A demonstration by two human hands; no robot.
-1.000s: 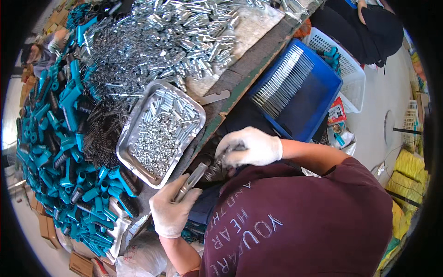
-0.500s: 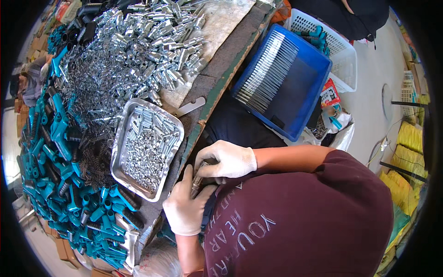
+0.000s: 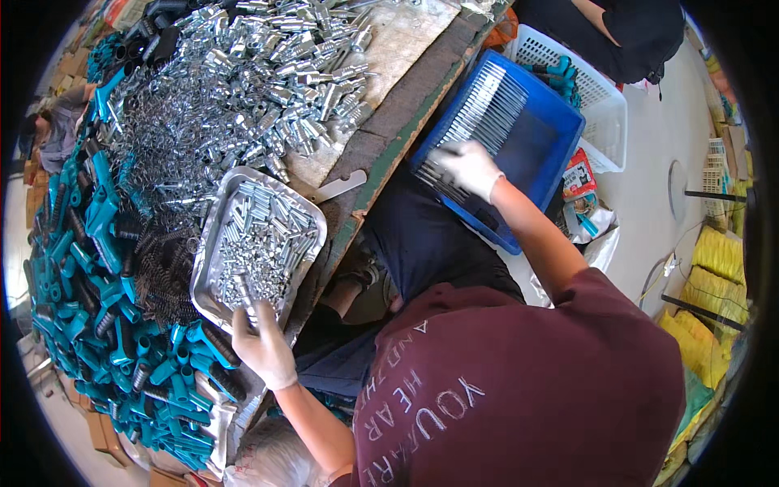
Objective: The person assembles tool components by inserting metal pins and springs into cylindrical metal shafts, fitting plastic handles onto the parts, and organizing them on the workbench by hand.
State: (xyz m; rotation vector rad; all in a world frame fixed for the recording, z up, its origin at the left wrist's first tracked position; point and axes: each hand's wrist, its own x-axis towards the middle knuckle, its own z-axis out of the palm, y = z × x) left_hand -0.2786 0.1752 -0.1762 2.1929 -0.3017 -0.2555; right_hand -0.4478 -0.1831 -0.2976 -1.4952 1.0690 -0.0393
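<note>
My left hand point(image 3: 264, 347), in a white glove, pinches a silver metal fitting point(image 3: 243, 287) over the near end of a shallow metal tray point(image 3: 202, 281). Small pins and short cylindrical pieces point(image 3: 272, 227) fill much of that tray. My right hand point(image 3: 471, 169), also gloved, is over the left side of a blue plastic bin point(image 3: 554, 122), at the near end of a row of slim metal rods point(image 3: 489, 101). Its fingers are smeared by motion, so whether a rod is between them is unclear.
Heaped on the bench point(image 3: 380, 123) are silver fittings point(image 3: 284, 73), thin springs point(image 3: 182, 122), dark springs point(image 3: 166, 276) and teal handles point(image 3: 101, 219). A flat metal strip point(image 3: 341, 187) lies near its edge. Behind the bin stands a white basket point(image 3: 607, 134). Another person's dark clothing point(image 3: 641, 36) shows at upper right.
My hands have parted from in front of my lap. The left has moved to the metal tray, carrying the fitting; the right has swung up and right to the rods in the blue bin.
</note>
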